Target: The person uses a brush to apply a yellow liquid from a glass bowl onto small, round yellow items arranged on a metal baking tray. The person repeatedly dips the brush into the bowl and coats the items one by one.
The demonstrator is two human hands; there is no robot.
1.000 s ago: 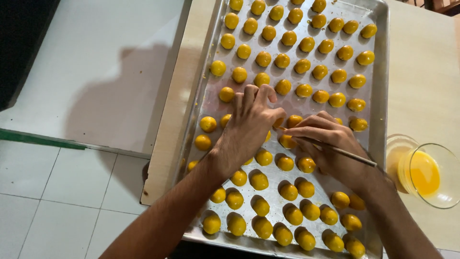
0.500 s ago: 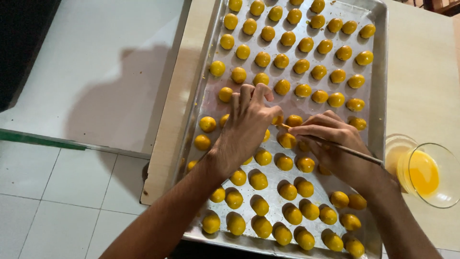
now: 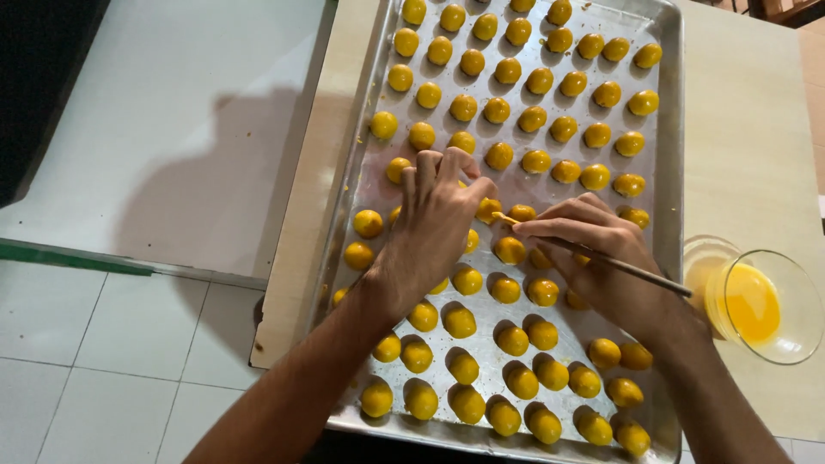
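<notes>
Brush [image 3: 601,258] pinched in right hand [image 3: 593,258], left hand [image 3: 434,223] palm-down on pastries [image 3: 511,251]

Pale wooden table [image 3: 748,172] on the right, reaching far. White tiled floor [image 3: 103,344] at near left. Dark furniture [image 3: 34,77] at far left.

Glass bowl [image 3: 778,331] of yellow liquid, white-tiled floor [image 3: 103,344].

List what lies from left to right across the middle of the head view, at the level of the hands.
Tiled floor → light wooden tabletop edge → metal baking tray's left rim → left hand → right hand holding a thin brush → glass bowl of yellow liquid.
</notes>
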